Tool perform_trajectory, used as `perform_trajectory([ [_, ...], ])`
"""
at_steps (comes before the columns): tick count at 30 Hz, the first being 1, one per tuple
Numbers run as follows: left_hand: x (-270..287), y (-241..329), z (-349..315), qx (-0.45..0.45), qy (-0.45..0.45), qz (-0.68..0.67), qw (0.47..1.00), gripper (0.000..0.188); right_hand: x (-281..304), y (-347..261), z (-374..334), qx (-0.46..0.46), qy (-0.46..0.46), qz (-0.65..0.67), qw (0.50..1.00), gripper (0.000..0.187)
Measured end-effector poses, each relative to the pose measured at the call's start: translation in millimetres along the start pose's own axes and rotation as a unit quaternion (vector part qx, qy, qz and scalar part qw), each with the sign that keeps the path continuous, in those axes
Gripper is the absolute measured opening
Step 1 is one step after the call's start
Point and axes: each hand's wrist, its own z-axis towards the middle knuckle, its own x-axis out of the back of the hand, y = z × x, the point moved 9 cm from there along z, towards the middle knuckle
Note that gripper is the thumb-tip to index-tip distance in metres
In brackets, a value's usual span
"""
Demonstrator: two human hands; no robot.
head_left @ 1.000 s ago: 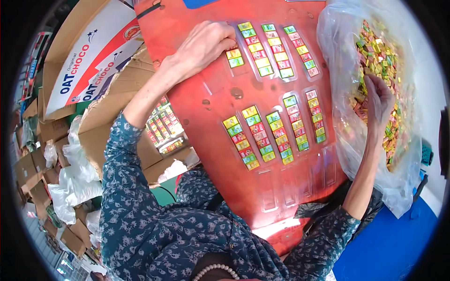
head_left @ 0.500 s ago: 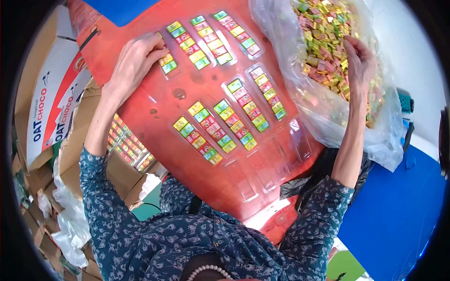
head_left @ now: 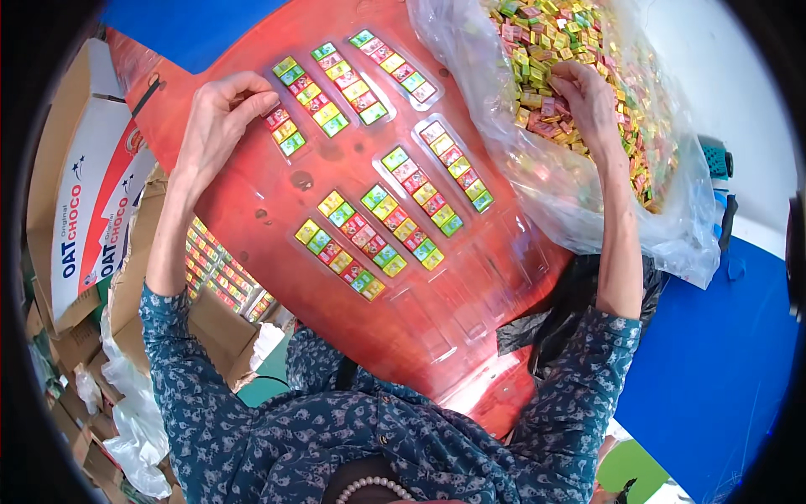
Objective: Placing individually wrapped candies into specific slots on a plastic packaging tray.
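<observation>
My left hand (head_left: 220,126) is closed, thumb and forefinger pinched at the upper end of the leftmost partly filled clear plastic tray (head_left: 287,134). Whatever lies between those fingertips is hidden. On the right, my right hand (head_left: 588,101) reaches over a heap of small wrapped sweet-like pieces (head_left: 537,42) in yellow, pink and green. Its fingers are bent together at the heap, and I cannot make out what they hold. Several narrow trays filled with such pieces, among them one tray (head_left: 311,97) beside my left hand and another (head_left: 340,260) nearer me, lie slanted in two rows.
Clear trays without pieces (head_left: 421,323) lie at the near side of the red table (head_left: 252,244). A large transparent bag (head_left: 470,101) surrounds the heap. An open carton (head_left: 222,323) at lower left contains packed trays (head_left: 222,273). A blue surface (head_left: 714,370) is at right.
The table and trays have shifted slightly left in the picture. My left hand stays at the leftmost tray, near its upper end. The right hand remains at the heap, its fingers bent closer together.
</observation>
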Motion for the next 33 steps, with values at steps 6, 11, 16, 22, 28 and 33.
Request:
perform_trajectory([
  [6, -55.8, 46.4, 26.4, 0.151, -0.078, -0.414, 0.894, 0.027, 9.7, 34.1, -10.4, -0.059, -0.053, 0.186, 0.979, 0.024],
  [11, -132.4, 120.5, 45.5, 0.162, -0.228, -0.62, 0.733, 0.038, 20.9, 48.1, -34.3, -0.2, -0.078, 0.414, 0.884, 0.025],
  [16, -124.8, 147.2, 102.4, 0.084, -0.232, -0.664, 0.706, 0.067, 17.2, 46.5, -32.2, -0.143, -0.14, 0.649, 0.734, 0.017],
  [22, -80.1, 184.2, 119.1, 0.151, -0.126, -0.663, 0.722, 0.066, 63.4, 68.6, -43.1, -0.112, -0.121, 0.785, 0.597, 0.019],
  [28, -59.8, 138.3, 144.1, 0.104, -0.057, -0.607, 0.786, 0.032, 74.1, 47.9, -64.0, -0.117, -0.065, 0.784, 0.607, 0.018],
  [33, -114.1, 143.0, 151.5, 0.053, -0.26, -0.539, 0.8, 0.02, 60.2, 45.8, -64.9, -0.151, -0.052, 0.782, 0.602, 0.038],
])
